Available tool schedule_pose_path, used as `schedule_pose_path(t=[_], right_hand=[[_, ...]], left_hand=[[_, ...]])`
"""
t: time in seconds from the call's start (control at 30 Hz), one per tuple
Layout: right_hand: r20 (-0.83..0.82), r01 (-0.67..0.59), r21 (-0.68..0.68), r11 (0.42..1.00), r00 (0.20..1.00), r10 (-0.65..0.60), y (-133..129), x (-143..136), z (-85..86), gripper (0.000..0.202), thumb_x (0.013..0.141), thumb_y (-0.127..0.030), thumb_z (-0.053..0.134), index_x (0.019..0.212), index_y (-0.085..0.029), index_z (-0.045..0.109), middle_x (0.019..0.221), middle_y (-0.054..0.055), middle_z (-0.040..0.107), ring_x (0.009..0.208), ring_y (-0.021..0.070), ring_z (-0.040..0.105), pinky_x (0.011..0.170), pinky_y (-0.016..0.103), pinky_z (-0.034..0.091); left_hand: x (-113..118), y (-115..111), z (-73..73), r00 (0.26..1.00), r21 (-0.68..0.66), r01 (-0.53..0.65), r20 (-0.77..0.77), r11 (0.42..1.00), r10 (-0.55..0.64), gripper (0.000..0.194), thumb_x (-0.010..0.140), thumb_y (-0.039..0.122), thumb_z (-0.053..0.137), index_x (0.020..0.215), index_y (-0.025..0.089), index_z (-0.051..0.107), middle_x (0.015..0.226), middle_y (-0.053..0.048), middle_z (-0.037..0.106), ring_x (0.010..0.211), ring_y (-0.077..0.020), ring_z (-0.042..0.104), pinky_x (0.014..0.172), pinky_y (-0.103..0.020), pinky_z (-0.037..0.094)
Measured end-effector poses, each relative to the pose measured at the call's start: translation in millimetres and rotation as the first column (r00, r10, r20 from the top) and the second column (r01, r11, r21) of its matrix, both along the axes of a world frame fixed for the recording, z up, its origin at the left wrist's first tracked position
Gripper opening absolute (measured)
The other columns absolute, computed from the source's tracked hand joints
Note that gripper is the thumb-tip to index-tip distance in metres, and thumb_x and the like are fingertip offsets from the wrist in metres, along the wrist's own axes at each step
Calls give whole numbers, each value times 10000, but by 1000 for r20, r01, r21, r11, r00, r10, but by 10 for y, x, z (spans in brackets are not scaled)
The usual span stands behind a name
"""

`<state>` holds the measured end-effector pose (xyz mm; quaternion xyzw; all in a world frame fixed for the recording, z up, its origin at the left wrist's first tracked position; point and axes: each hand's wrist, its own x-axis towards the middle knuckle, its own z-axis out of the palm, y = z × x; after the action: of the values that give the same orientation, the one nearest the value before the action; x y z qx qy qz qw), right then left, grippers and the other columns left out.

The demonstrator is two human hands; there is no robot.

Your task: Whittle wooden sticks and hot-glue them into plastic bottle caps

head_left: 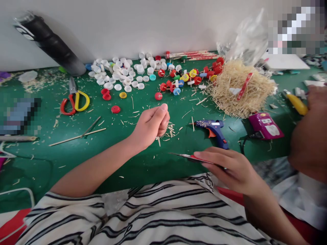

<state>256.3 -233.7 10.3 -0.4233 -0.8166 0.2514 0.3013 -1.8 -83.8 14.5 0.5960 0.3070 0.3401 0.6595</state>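
Observation:
My left hand (pixel 152 125) is closed in a fist over the middle of the green table (pixel 143 166), thumb on top. Whatever it may grip is hidden. A pale sliver of wood (pixel 158 141) shows just under it; I cannot tell if the hand holds it. Wood shavings (pixel 170 131) lie beside the fist. My right hand (pixel 233 166) grips a red craft knife (pixel 196 158), its thin blade pointing left, nearer my body. A blue glue gun (pixel 214 130) lies just beyond that hand, strewn with wood bits.
Scissors (pixel 74 100), a thin stick (pixel 76 137) and a phone (pixel 19 115) lie left. White bottle caps (pixel 124 73) and coloured caps (pixel 176 81) spread along the back, near a black bottle (pixel 55 47). Right are a straw pile (pixel 240 90), a purple device (pixel 265 126) and another person's arm (pixel 310 136).

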Motion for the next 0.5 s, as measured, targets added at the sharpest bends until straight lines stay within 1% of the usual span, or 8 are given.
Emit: schedule_pose_path(t=[0.07,0.1,0.2,0.33,0.4,0.5], right_hand=[[25,-73,-3,997,997,73,58,-55,-58,668,1024,-60,567,1611,-372,499,1109,44,755,810,125,713,699,250,580],[55,-79,5,997,995,78,88,-85,-82,651,1036,-69,553,1610,-372,507,1109,41,751,803,114,702,702,239,569],[161,-50,84,995,986,36,171,-176,-135,545,1061,-115,531,1557,-334,594,1058,42,754,765,103,680,676,222,534],[297,-30,206,978,954,-33,230,-271,-188,460,1058,-132,539,1457,-293,700,949,30,764,697,103,660,609,216,493],[324,-31,229,973,945,-46,238,-304,-203,432,1058,-131,535,1411,-281,734,912,25,766,681,102,660,591,216,485],[323,-12,275,961,943,-80,249,-347,-217,417,1063,-132,531,1391,-275,745,922,27,773,695,99,667,590,215,480]], left_hand=[[20,22,-18,999,-20,13,-31,1000,-14,568,1029,694,482,695,250,363,581,85,233,447,-55,214,409,-268,241],[23,34,-22,999,-35,18,-42,999,-20,577,1021,707,488,691,251,362,574,87,225,449,-56,208,408,-269,237],[4,74,-27,998,-84,54,-40,995,-57,595,993,729,531,678,247,382,568,86,228,460,-58,197,419,-277,216],[-40,124,-40,991,-85,118,-52,989,-122,571,1002,707,540,695,244,406,583,83,243,467,-58,208,432,-282,223],[-50,133,-46,985,-69,145,-81,987,-150,553,1024,683,517,706,246,403,593,82,241,467,-59,217,432,-282,234],[-48,114,-41,979,-17,169,-111,986,-170,547,1040,677,485,710,251,387,598,78,247,475,-65,233,434,-282,265]])
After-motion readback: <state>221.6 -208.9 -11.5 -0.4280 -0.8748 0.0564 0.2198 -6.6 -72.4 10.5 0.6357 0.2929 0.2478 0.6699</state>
